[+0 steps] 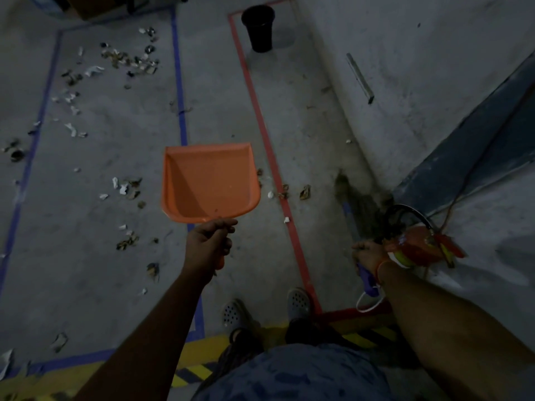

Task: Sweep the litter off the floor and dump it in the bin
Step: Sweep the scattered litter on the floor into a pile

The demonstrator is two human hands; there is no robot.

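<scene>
Concrete floor (115, 157) below: left hand (210, 241) grips dustpan (210, 183), right hand (369, 253) grips broom (351, 218).

Orange dustpan (210, 183), plain, no marking. Black bin (259, 27) at the far edge of the grey concrete floor (115, 140). Blue tape line (180, 91) and red tape line (260, 111) along that floor; yellow-and-black striped tape (197, 371) at its near edge. White and brown litter (127, 57) inside the blue outline. Purple broom handle (366, 280) with a white loop. Grey perforated clogs (298, 302). Blue mottled shirt (298, 374). Red extinguisher (419, 247).
</scene>
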